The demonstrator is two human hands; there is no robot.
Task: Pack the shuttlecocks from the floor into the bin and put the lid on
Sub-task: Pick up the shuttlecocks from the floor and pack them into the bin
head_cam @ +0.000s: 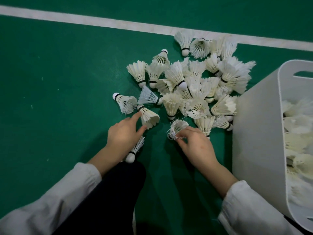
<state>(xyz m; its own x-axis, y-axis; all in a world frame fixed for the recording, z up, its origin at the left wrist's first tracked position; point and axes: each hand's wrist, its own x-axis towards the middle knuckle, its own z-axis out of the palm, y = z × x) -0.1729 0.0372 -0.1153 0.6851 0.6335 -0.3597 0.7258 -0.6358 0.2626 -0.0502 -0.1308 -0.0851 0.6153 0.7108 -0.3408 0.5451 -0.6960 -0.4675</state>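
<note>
- The green floor (59,73) carries everything; I read the white line (84,19) along its far edge as a court marking.
- The bin (257,133) sits at the floor's right edge, tipped toward the heap, I judge for short carries; it's already partly filled. No lid in sight.
- The shuttlecocks (194,82) lie heaped just left of the bin.
- My right hand (198,146) has its fingers pinched around a frayed shuttlecock (177,128).
- My left hand (123,133) spreads finger and thumb around a loose one (149,117), not yet closed; another shuttlecock (135,150) shows beneath the palm, held or not I cannot tell.
</note>
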